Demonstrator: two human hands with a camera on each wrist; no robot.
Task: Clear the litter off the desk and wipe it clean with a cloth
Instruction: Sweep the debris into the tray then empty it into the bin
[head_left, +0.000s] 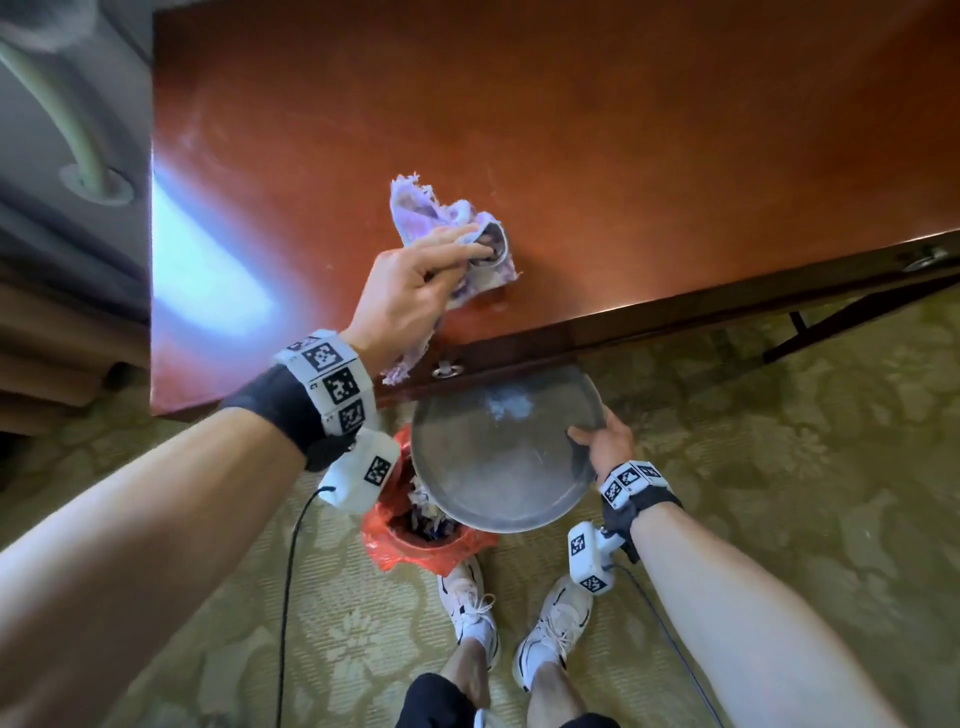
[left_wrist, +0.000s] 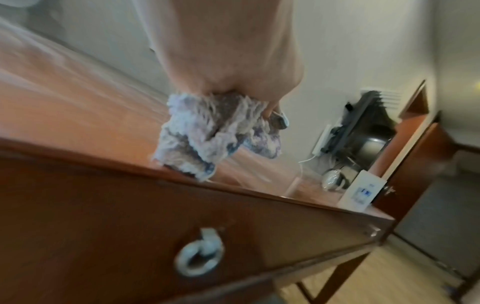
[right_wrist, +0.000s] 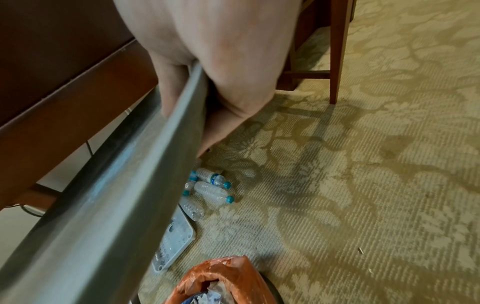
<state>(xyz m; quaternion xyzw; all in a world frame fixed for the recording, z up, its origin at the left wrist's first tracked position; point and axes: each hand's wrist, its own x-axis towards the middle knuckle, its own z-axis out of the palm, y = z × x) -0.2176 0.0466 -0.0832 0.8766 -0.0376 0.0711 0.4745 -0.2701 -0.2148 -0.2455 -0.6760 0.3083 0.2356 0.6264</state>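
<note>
Left hand (head_left: 410, 291) bunches the cloth (head_left: 457, 234) on the counter (head_left: 623, 156), fingers curled into the folds, near the front edge. Right hand (head_left: 605, 441) pinches the rim of a round metal tray (head_left: 498, 457), thumb on top, fingers under, held just below the counter's edge and over the red-lined bin (head_left: 415, 530).

Cloth: soft, frayed, light, probably bunches and drags unevenly; better flattened under the palm than pinched. One end hangs off the edge by the drawer ring pull (head_left: 447, 369). Tray: stiff, smooth, likely slippery at the rim; a one-sided grip lets it tilt, looks tilted toward the bin already. A pale scrap (head_left: 511, 405) sits on it near the counter side.

Around: wrist view shows water bottles (right_wrist: 213, 185) and a white flat object (right_wrist: 176, 236) on the carpet under the counter, a white card (left_wrist: 361, 189) and dark appliance (left_wrist: 363, 131) at the far end. Those would block a full-length wipe. Bin stands close to the feet.
</note>
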